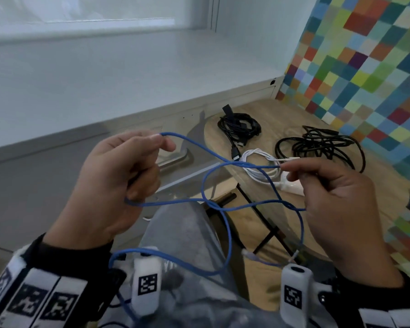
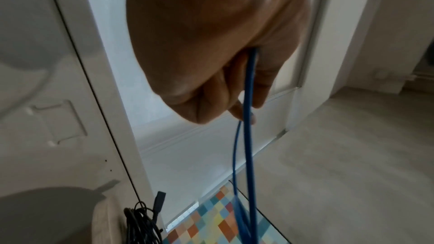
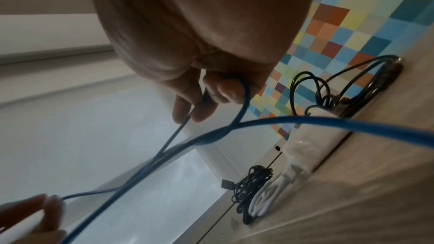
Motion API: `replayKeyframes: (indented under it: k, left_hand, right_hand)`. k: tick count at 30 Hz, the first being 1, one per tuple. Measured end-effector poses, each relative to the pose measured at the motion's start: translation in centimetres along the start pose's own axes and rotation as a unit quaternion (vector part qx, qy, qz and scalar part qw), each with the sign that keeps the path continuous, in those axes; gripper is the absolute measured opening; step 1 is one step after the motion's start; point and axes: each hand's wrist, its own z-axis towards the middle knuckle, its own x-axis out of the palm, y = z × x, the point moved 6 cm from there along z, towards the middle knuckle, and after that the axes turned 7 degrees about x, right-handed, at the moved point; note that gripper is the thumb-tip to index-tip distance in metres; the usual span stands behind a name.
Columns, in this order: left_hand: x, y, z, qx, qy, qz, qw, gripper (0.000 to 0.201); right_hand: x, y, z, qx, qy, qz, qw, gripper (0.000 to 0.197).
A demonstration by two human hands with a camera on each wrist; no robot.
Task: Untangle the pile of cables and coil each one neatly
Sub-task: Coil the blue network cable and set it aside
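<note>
A thin blue cable (image 1: 225, 210) hangs in crossed loops between my two hands above my lap. My left hand (image 1: 118, 176) pinches one bend of it between thumb and forefinger, and another strand runs under its curled fingers. My right hand (image 1: 336, 200) pinches a second bend at its fingertips, also with curled fingers. From the left wrist, the blue cable (image 2: 247, 136) drops out of the curled left hand (image 2: 223, 81). From the right wrist, the blue cable (image 3: 211, 134) leaves the right hand (image 3: 206, 90) fingertips and loops across.
On the wooden table (image 1: 282, 114) lie a coiled black cable (image 1: 239, 126), a coiled white cable (image 1: 260, 169) and a loose tangle of black cable (image 1: 322, 145). A colourful checked rug (image 1: 365, 67) lies beyond. A white cabinet front with a metal handle (image 1: 175, 159) stands to the left.
</note>
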Motion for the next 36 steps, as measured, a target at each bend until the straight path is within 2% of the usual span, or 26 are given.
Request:
replayKeyframes:
  k: [3, 6, 9, 12, 16, 18, 20, 24, 26, 28, 30, 33, 36]
  left_hand:
    - [0.3, -0.2, 0.0, 0.018, 0.021, 0.015, 0.999, 0.014]
    - [1.5, 0.2, -0.3, 0.042, 0.016, 0.028, 0.999, 0.014]
    - [2.9, 1.0, -0.7, 0.037, 0.021, -0.001, 0.999, 0.014]
    - [3.7, 1.6, -1.0, 0.041, 0.045, -0.014, 0.998, 0.013]
    - [4.8, 1.6, -1.4, 0.048, 0.087, -0.036, 0.994, 0.012]
    - [5.2, 1.5, -1.6, 0.047, 0.098, -0.059, 0.992, 0.012]
    - [5.4, 1.4, -1.8, 0.043, 0.103, -0.079, 0.991, 0.015]
    - [5.5, 1.7, -1.9, 0.049, 0.115, -0.068, 0.990, 0.011]
    - [5.4, 1.9, -1.8, 0.053, 0.113, -0.060, 0.990, 0.025]
    - [5.0, 2.3, -1.6, 0.052, 0.098, -0.039, 0.993, 0.040]
    - [4.8, 2.7, -1.6, 0.052, 0.091, 0.013, 0.994, 0.044]
    - [5.0, 3.1, -1.7, 0.046, 0.088, 0.098, 0.990, 0.036]
    - [5.8, 3.5, -2.2, 0.052, 0.120, 0.159, 0.978, 0.016]
  right_hand:
    - [-0.2, 0.4, 0.1, -0.015, 0.013, -0.030, 0.999, 0.041]
    - [1.1, 0.9, -0.3, -0.017, 0.077, -0.067, 0.995, 0.034]
    - [2.7, 0.9, -1.1, 0.008, 0.138, -0.096, 0.986, 0.024]
    - [3.4, 1.1, -1.7, 0.061, 0.159, -0.052, 0.984, 0.014]
    - [3.8, 1.3, -2.0, 0.117, 0.178, 0.035, 0.977, 0.042]
    - [4.3, 1.0, -2.2, 0.125, 0.207, 0.032, 0.970, 0.057]
    - [4.8, 0.6, -2.3, 0.121, 0.230, 0.001, 0.966, 0.058]
    - [4.7, 0.2, -2.1, 0.124, 0.235, -0.028, 0.964, 0.027]
    - [4.5, 0.0, -2.0, 0.142, 0.225, -0.012, 0.964, 0.014]
    - [4.3, -0.2, -1.9, 0.162, 0.200, 0.015, 0.966, 0.016]
    - [4.2, -0.3, -1.8, 0.170, 0.181, 0.027, 0.968, 0.016]
    - [4.1, -0.3, -1.7, 0.166, 0.170, 0.028, 0.971, 0.016]
    - [4.5, 0.3, -1.9, 0.139, 0.186, 0.018, 0.973, 0.016]
